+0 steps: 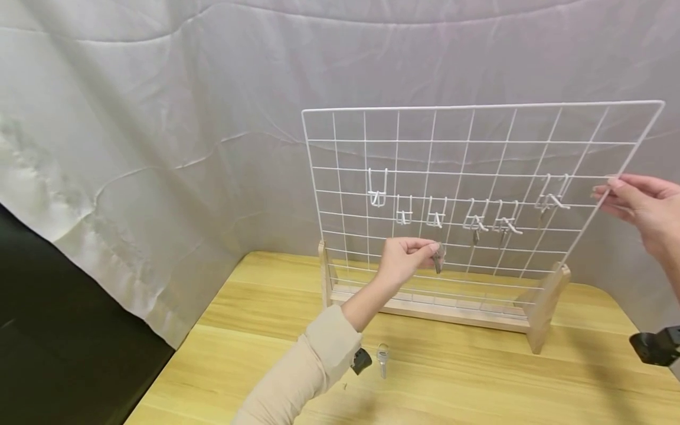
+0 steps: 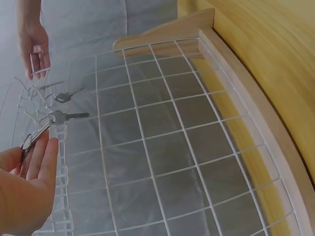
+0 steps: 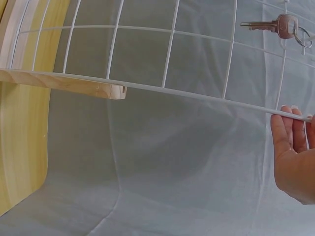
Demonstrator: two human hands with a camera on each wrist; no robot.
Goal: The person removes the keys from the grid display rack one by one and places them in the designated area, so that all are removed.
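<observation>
White wire grid (image 1: 478,107) in a pale wooden stand (image 1: 462,317), set toward the counter's (image 1: 265,307) back edge; six hooks spread across it. We note keys hanging (image 1: 476,237) from the three hooks nearest the grid's right edge. The left hand (image 1: 406,260) pinches another key (image 1: 438,263) between thumb and fingers, in front of the grid and, in the head view, just below the third hook (image 1: 437,221) from the left edge. The right hand (image 1: 645,203) grips the grid's right edge, fingers and thumb on either side of the wire. A loose key (image 1: 383,365) with its ring lies on the counter, in front of the stand, nearer the stand's left end. We take the step in hand to be bringing the held key up to a hook. To do it well, we would pinch low enough to leave the ring's opening free; how much of it the fingers cover, we cannot tell. The ring should meet the prong's tip squarely, and then be eased back. The right hand's hold should stay firm but light, since a push could rock the grid and swing the hanging keys.
</observation>
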